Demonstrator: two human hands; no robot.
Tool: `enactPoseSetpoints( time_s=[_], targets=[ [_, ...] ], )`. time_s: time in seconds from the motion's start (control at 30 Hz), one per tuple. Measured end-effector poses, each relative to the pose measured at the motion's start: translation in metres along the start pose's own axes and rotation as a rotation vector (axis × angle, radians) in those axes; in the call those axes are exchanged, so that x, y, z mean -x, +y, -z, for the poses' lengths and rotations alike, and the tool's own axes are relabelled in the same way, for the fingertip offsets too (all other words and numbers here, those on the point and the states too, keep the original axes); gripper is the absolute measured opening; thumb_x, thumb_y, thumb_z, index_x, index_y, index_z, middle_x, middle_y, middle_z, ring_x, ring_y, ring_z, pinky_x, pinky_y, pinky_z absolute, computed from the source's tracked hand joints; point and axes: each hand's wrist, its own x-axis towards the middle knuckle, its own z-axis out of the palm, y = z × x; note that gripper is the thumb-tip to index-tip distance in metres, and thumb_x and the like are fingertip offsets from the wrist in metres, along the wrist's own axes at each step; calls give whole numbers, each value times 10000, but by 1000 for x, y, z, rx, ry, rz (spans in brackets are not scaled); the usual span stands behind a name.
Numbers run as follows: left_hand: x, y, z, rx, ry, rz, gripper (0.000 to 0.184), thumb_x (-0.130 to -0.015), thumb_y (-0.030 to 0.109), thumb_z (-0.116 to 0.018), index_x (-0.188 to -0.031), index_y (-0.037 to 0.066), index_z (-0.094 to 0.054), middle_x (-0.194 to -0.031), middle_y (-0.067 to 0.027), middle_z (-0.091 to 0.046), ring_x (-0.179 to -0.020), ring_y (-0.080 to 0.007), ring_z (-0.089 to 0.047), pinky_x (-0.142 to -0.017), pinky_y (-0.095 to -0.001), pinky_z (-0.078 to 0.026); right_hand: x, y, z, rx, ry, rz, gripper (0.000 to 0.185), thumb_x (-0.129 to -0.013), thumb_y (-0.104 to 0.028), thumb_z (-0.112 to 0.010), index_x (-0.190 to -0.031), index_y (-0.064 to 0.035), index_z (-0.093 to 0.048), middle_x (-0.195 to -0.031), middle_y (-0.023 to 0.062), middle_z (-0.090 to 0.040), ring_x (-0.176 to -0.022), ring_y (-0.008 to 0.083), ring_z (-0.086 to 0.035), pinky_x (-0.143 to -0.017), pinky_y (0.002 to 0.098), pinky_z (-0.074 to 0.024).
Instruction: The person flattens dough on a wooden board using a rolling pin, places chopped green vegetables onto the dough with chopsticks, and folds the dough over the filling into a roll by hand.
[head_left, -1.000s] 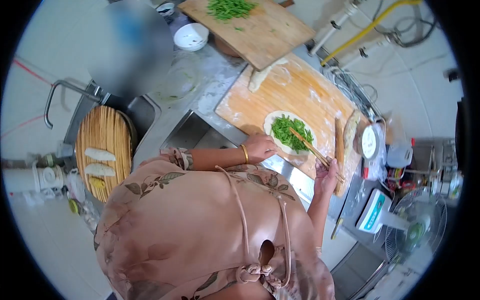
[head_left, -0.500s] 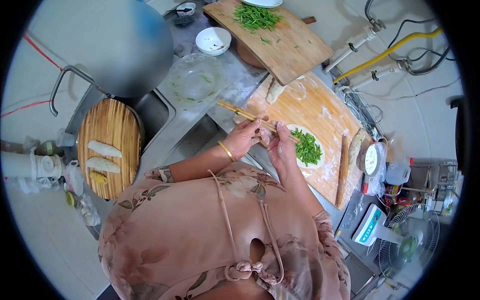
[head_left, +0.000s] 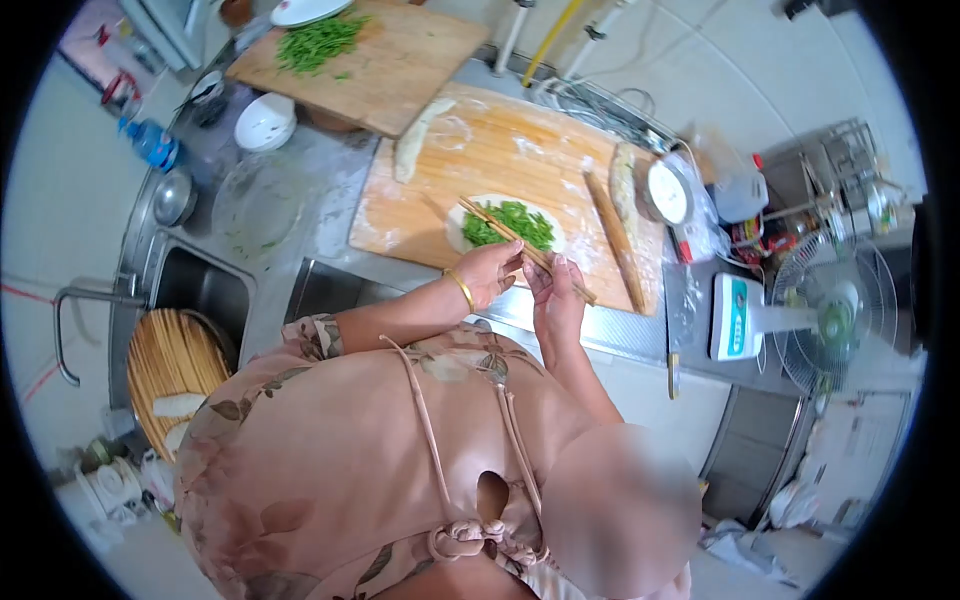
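Both of my hands meet around a pair of wooden chopsticks point(head_left: 486, 215) just in front of a round dough sheet point(head_left: 455, 238). Chopped greens point(head_left: 515, 222) lie heaped on the dough, and the chopsticks' far ends cross over their left part. My left hand point(head_left: 490, 272), with a gold bangle at the wrist, has its fingertips at the middle of the chopsticks. My right hand point(head_left: 556, 290) is closed around their near part. The dough rests near the front edge of a floured wooden board point(head_left: 385, 215).
A rolling pin point(head_left: 615, 240) and a long dough piece point(head_left: 622, 185) lie right on the board. Behind stand a smaller board point(head_left: 420, 45) with greens and a white bowl point(head_left: 265, 122). A scale point(head_left: 735, 318) and fan point(head_left: 835, 310) are right, a sink point(head_left: 205, 290) left.
The view has swung. My right hand first held the chopsticks in the greens; then both hands came together on them left of the dough, and now they are in front of it.
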Motion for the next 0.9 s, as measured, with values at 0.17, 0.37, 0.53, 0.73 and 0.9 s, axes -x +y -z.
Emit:
enactPoseSetpoints(
  time_s=[0.17, 0.37, 0.53, 0.73, 0.9],
  targets=[
    [-44, -18, -7, -13, 165, 101, 147, -919, 263, -597, -1000, 141, -598, -983, 27, -605, -915, -100, -558, -772, -267, -453, 18, -21, 36, -12, 205, 119, 220, -958, -190, -527, -1038, 15, -514, -997, 124, -602, -854, 222, -645, -782, 298, -560],
    [-70, 7, 6, -219, 384, 87, 349, -871, 431, -622, -1040, 128, -580, -947, 27, -659, -898, -89, -562, -791, -302, -399, 31, -39, 77, 57, 283, 205, 225, -951, -190, -540, -1012, 26, -526, -963, 139, -609, -840, 224, -648, -789, 308, -565],
    [-89, 3, 58, -462, 447, 166, 264, -873, 376, -624, -925, 117, -624, -840, 10, -642, -670, -97, -551, -551, -245, -378, 27, -39, 87, 170, 287, 268, 239, -937, -193, -568, -1000, 35, -533, -979, 153, -610, -867, 245, -647, -815, 346, -565],
    [-44, 23, 24, -250, 488, 253, 113, -858, 221, -625, -815, 124, -589, -743, -3, -602, -575, -105, -534, -462, -245, -351, 18, -39, 64, 300, 224, 250, 284, -935, -217, -575, -1002, 58, -543, -984, 172, -607, -875, 247, -644, -827, 362, -556],
    [-55, 8, 88, -140, 123, 170, 164, -894, 284, -605, -942, 129, -587, -827, -3, -610, -691, -123, -584, -502, -258, -411, 8, -32, 23, 336, 107, 256, 278, -937, -214, -569, -992, 57, -547, -979, 179, -607, -879, 242, -643, -819, 347, -554]
  ],
)
